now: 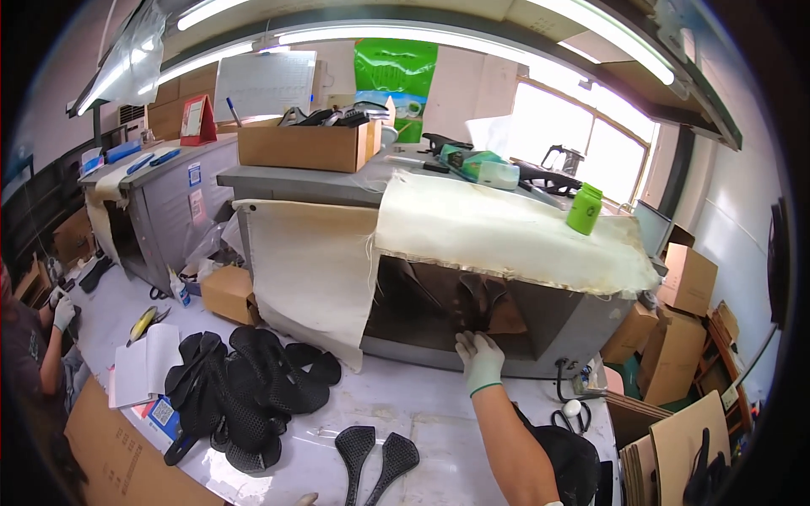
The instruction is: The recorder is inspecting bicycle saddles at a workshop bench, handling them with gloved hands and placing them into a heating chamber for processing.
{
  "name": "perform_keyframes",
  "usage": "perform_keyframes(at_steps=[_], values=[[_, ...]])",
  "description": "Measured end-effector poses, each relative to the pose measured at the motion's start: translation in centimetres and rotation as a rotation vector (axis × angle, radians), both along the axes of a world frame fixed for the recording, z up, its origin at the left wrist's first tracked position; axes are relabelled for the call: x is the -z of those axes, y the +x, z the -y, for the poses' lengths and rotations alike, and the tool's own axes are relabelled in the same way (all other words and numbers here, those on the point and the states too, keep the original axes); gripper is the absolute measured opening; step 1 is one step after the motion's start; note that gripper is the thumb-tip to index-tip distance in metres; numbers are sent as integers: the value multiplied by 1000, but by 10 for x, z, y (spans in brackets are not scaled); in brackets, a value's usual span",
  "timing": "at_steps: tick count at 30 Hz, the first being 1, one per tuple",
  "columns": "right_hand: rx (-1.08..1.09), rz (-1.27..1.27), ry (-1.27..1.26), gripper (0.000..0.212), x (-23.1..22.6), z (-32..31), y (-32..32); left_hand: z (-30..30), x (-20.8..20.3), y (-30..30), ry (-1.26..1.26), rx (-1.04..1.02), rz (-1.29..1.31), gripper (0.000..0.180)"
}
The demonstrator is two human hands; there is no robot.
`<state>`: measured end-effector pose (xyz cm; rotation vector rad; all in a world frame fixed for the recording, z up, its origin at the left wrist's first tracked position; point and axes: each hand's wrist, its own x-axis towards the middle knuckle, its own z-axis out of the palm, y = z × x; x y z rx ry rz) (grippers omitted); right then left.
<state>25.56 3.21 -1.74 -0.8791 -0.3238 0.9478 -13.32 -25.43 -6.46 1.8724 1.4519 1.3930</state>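
My right hand [483, 361], in a pale glove with a green cuff, reaches to the lower edge of the opening of a grey metal box [574, 333]. Its fingers are bent together against dark shapes [479, 308] inside; what they hold is hard to make out. Of my left hand [307, 500] only a gloved bit shows at the bottom edge, the fingers mostly hidden. Between my hands two black perforated pads [353, 451], each wide at one end and narrow at the other, lie on the white table [295, 447]. A pile of similar black mesh pads [253, 388] lies to the left.
A cream cloth flap [312, 270] hangs beside the opening; another cloth with a green jar [584, 209] covers the top. Scissors [572, 415] and a black bundle [565, 464] lie right. A notebook [145, 363] and small carton [229, 293] stand left. A co-worker's gloved hand [63, 312] shows far left.
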Motion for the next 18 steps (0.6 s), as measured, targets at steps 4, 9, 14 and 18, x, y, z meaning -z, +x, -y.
perform_keyframes(at_steps=[4,9,14,18], values=[[-312,-204,-35,50,-11,-35,-32,0,-2,-2,14,-3,-102,53],[-269,-394,-109,44,-16,-97,-47,5,7,4,-25,-6,-10,48],[-211,-303,43,29,1,-109,-51,7,7,7,-4,-10,16,47],[-59,-157,125,39,-8,-28,-81,10,14,1,26,-31,31,45]])
